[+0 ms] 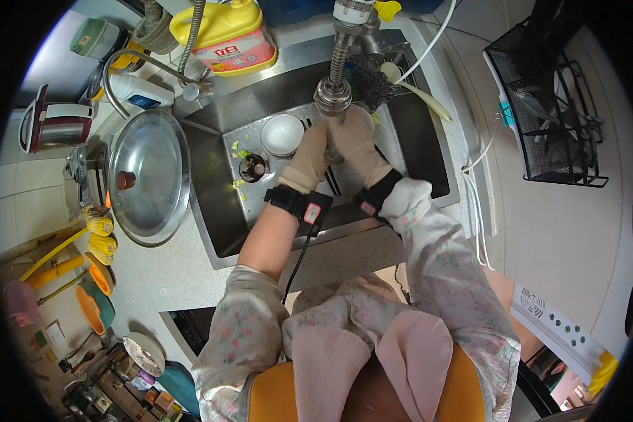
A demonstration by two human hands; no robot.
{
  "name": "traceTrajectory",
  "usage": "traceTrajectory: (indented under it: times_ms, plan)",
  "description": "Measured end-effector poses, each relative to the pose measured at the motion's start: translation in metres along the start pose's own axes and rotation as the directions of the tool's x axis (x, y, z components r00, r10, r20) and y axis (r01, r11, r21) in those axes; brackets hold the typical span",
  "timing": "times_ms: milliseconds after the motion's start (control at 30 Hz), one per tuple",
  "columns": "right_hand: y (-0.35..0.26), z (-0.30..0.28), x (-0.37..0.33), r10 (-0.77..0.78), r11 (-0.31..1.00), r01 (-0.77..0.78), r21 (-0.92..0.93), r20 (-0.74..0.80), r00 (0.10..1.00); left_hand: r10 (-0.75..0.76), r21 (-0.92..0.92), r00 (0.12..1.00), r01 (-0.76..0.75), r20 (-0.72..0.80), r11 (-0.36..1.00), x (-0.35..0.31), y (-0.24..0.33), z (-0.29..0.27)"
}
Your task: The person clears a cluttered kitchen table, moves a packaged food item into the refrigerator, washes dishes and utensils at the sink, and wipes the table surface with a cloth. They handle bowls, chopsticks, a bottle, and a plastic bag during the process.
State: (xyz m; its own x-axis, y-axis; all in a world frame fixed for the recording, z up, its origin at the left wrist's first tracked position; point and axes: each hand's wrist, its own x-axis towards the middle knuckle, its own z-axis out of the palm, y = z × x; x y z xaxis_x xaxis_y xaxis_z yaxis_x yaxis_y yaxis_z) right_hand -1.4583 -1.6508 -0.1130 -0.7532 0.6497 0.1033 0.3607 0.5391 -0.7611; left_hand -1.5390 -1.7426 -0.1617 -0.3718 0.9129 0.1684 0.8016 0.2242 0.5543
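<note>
**Wet cloth, snagged cable, knocked bowl: chief hazards at the sink**

Right of lower centre, floral sleeve (432,228) reaching low on the arm: could soak through from splashes or a deeper dip. Left of lower centre, thin black cable (299,271) trailing from a strapped black box (315,212) behind the left hand (311,151): could catch on the sink (218,186) edge during a sharp pull back, or get wet.

At centre, dark sticks (333,181) just below the hands: could slip away if wet. To the left, green scraps (239,184): could block the drainage if washed together.

Higher at centre, left hand and right hand (354,137) close together, narrow, blurred; cannot tell the finger positions or any hold. Just left, white bowl (283,133): could chip or tip from a sideways knock.

At upper centre, faucet nozzle (333,95) directly above the hands: could be bumped by a quick lift. To its right, dark scrubber (373,81) and pale green ladle (429,102), aslant over the corner: could slide in if jolted.
</note>
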Motion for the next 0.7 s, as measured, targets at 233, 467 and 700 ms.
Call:
traceTrajectory:
  times_ms: [233,467,700]
  plan:
    - [0.024,0.040,-0.002,-0.081,0.982,0.086,-0.169,0.041,0.996,-0.401,-0.921,0.888,0.327,0.223,0.212,-0.002,0.011,-0.019]
    - [0.063,0.012,0.045,0.075,0.764,-0.438,0.473,0.610,0.789,-0.492,-0.801,0.692,0.599,0.528,-0.017,-0.028,0.002,-0.057]
    - [0.052,-0.017,0.039,-0.058,0.823,-0.311,0.476,0.614,0.787,-0.583,-0.920,0.712,0.311,0.391,-0.238,-0.049,-0.027,-0.076]
